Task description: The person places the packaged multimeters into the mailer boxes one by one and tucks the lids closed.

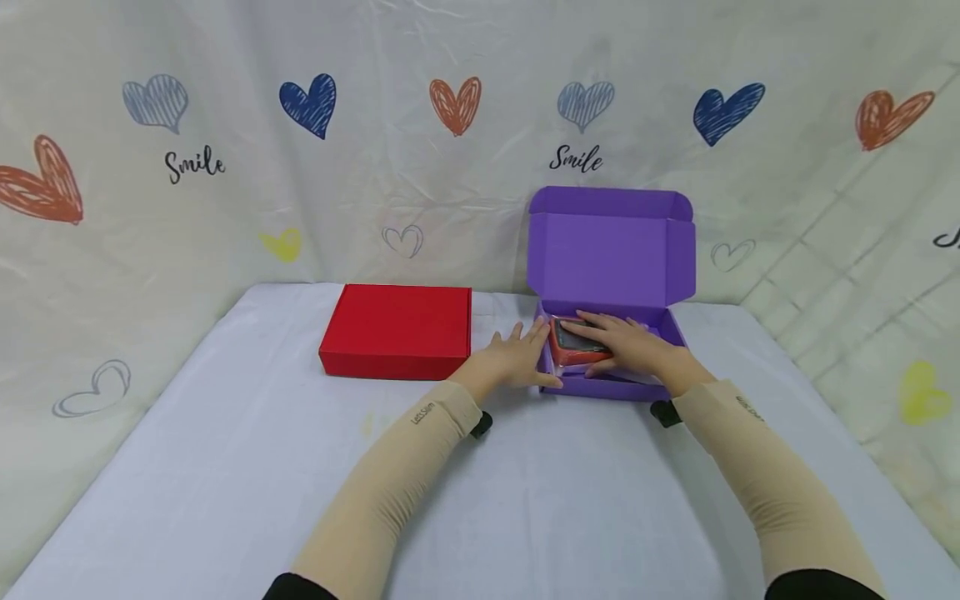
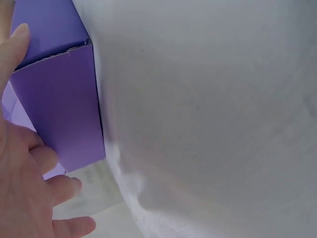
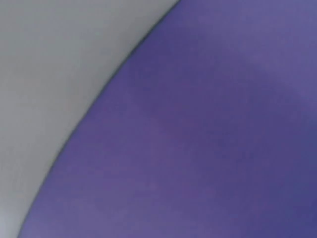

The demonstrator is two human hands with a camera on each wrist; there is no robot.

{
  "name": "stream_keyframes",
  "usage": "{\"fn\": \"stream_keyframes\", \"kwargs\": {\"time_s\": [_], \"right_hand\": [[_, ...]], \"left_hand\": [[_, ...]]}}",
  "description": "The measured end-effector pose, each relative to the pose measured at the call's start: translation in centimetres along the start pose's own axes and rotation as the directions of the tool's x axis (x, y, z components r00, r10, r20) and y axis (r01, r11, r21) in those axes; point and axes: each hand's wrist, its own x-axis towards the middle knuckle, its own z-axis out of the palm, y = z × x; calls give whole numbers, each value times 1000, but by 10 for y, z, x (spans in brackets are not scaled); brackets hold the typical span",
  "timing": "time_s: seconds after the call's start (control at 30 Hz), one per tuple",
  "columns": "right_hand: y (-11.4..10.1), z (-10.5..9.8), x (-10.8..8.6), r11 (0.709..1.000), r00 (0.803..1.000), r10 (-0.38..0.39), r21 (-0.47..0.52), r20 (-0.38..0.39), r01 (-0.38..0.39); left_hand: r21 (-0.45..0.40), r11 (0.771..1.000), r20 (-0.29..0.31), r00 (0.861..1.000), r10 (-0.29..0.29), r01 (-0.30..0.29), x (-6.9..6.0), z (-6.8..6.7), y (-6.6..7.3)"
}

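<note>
A purple cardboard box (image 1: 611,387) stands on the table with its lid (image 1: 603,258) raised at the back. Inside, at its left end, is an orange-red packet with a dark top (image 1: 572,342). My right hand (image 1: 633,346) reaches into the box, its extended fingers lying across the packet and the thumb by the packet's front edge. At the box's left wall (image 2: 62,109) is my left hand (image 1: 513,360), fingers spread and touching the box. In the right wrist view only the purple box wall (image 3: 198,148) shows; the right hand is out of sight there.
To the left of the purple box lies a closed red box (image 1: 405,329). A white cloth (image 1: 247,467) covers the table. Behind it hangs a pale curtain (image 1: 360,183) printed with hearts and words.
</note>
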Motion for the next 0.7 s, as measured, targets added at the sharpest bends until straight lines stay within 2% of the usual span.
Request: {"fn": "stream_keyframes", "kwargs": {"time_s": [0.3,0.53,0.7], "right_hand": [[5,-3,-7,1000,1000,4,5,-22,-4],[0,1,-6,1000,1000,13,-1,-3,-13],[-3,-4,-8,998,999,44,36,0,-44]], "left_hand": [[-16,1000,-26,1000,2,-3,-4,-6,0],[-21,1000,-6,1000,-6,6,-6,-4,-4],[-32,999,4,1000,5,-5,-7,-3,-5]]}}
